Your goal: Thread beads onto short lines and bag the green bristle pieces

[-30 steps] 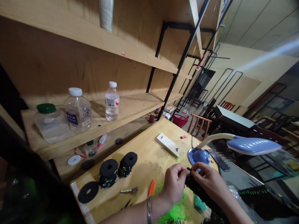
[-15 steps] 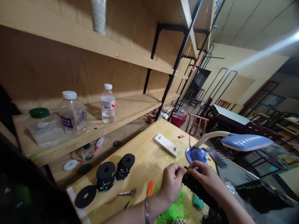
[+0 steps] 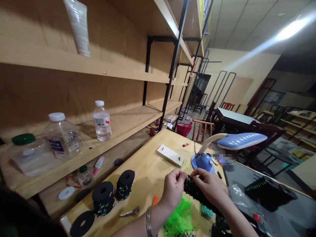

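Observation:
My left hand is closed in a pinch at the far end of a black foam roll speckled with small green bits. Across the top of this roll lies my right hand, fingers closed at the same end, close to the left fingertips. Whatever fine piece the left fingertips pinch is too small to make out. Below the hands, a heap of bright green thin strands spreads over the wooden table. Just left of the heap, an orange handle shows partly behind my left wrist. A teal bundle lies under my right forearm.
Black foam spools and a brush lie on the left. A white board with screws and a blue desk lamp stand beyond the hands. Bottles line the shelf. A black block sits at right.
The view has turned right and tipped up slightly, so things sit further left in it. Both hands stay at the end of the black roll, fingertips still close together.

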{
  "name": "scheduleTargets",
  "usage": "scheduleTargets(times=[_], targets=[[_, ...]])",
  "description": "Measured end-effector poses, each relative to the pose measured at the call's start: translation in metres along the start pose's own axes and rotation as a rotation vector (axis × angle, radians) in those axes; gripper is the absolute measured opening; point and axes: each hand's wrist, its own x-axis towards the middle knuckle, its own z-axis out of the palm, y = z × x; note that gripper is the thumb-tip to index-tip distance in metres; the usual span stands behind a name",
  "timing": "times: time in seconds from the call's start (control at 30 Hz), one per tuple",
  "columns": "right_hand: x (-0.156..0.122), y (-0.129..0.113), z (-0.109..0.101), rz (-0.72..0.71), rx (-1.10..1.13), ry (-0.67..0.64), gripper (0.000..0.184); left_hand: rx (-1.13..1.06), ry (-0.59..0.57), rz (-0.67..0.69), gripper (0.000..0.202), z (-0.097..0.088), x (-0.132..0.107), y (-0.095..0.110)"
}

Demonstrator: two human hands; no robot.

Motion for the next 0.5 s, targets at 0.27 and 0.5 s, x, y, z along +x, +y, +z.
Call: scheduleTargets(times=[0.27,0.5], targets=[[-0.001,0.012,0.009,-0.048,0.093,0.018,0.021,0.194,0.011,0.144,0.03,-0.001,-0.003,0.001],[-0.001,0.011,0.011,-0.062,0.064,0.057,0.018,0.363,-0.024,0.245,0.029,-0.008,-0.009,-0.002]])
